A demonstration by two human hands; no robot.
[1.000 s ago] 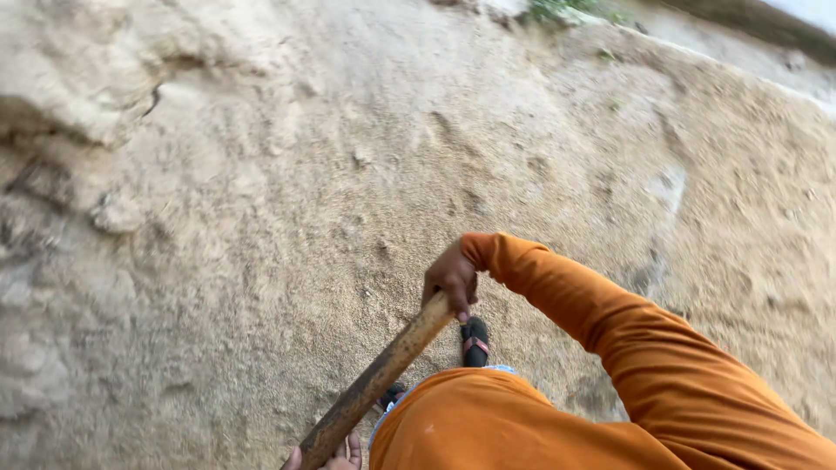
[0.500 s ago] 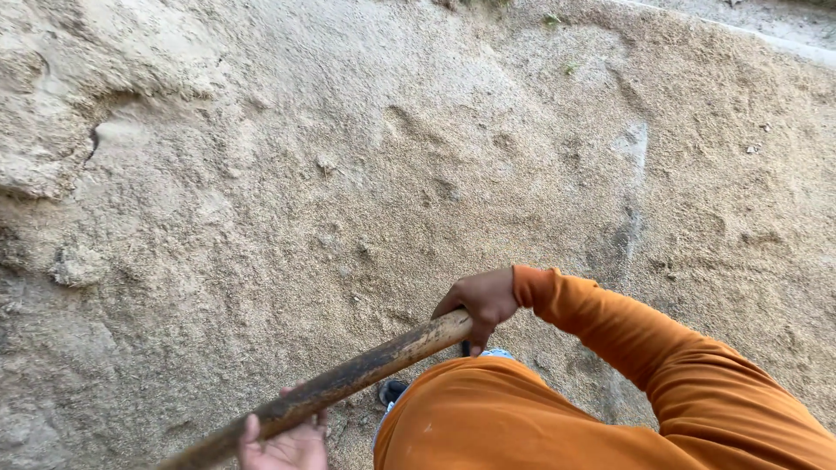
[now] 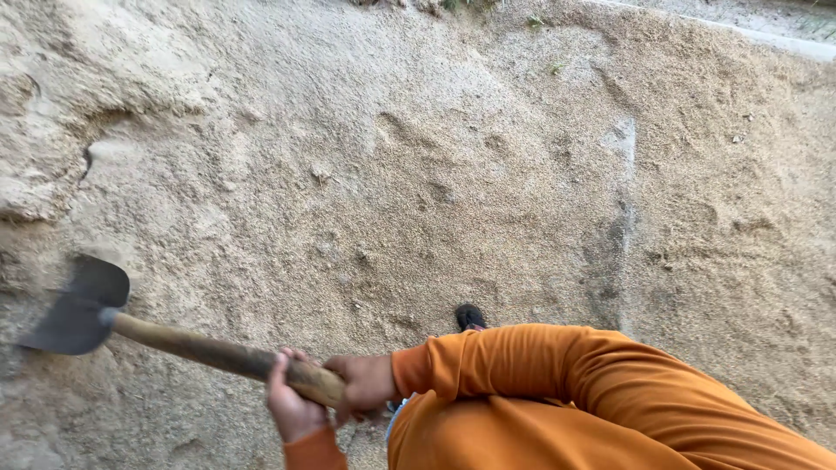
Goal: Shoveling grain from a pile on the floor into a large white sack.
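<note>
1. My shovel [image 3: 74,313] is out at the lower left, its dark blade resting against the sand bank [image 3: 287,174], with the wooden handle [image 3: 209,352] slanting back toward me.
2. To dig well here, I judge the blade should bite in at a shallow angle, with my weight low and both hands firm so the handle does not twist.
3. My left hand [image 3: 292,405] is wrapped shut around the handle from below, fingers curled over the wood.
4. My right hand [image 3: 366,383] is closed on the handle's end, just beside the left, orange sleeve [image 3: 557,365] bent behind it.
5. My dark shoe [image 3: 470,317] stands on the loose sand between the sleeve and the bank.
</note>
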